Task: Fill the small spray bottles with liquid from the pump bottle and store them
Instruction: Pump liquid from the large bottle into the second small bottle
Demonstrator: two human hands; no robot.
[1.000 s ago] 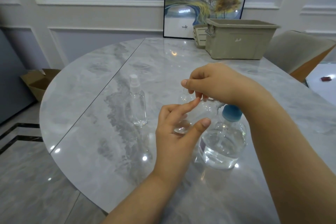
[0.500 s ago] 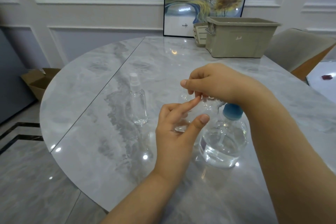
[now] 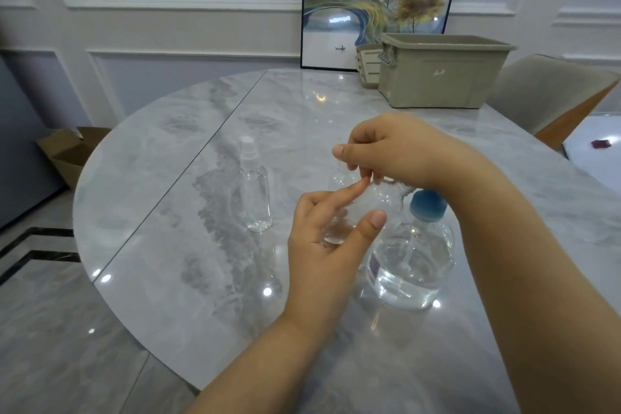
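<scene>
My left hand [image 3: 331, 245] holds a small clear spray bottle [image 3: 356, 212], tilted, with thumb and fingers around its body above the table. My right hand [image 3: 393, 151] pinches the bottle's top end from above; whether a cap is between the fingers I cannot tell. A second small spray bottle [image 3: 254, 190] with a white cap stands upright to the left, apart from both hands. The pump bottle [image 3: 411, 255], clear with a blue collar and liquid in its lower half, stands just right of my left hand, under my right wrist.
A beige storage bin [image 3: 440, 74] sits at the table's far right, a smaller slatted basket [image 3: 368, 65] beside it. A framed picture [image 3: 376, 0] leans on the wall. A chair [image 3: 551, 94] stands at right, a cardboard box [image 3: 70, 151] on the floor at left.
Hardly anything has moved. My left thumb has shifted slightly on the small bottle while my right fingers stay at its top.
</scene>
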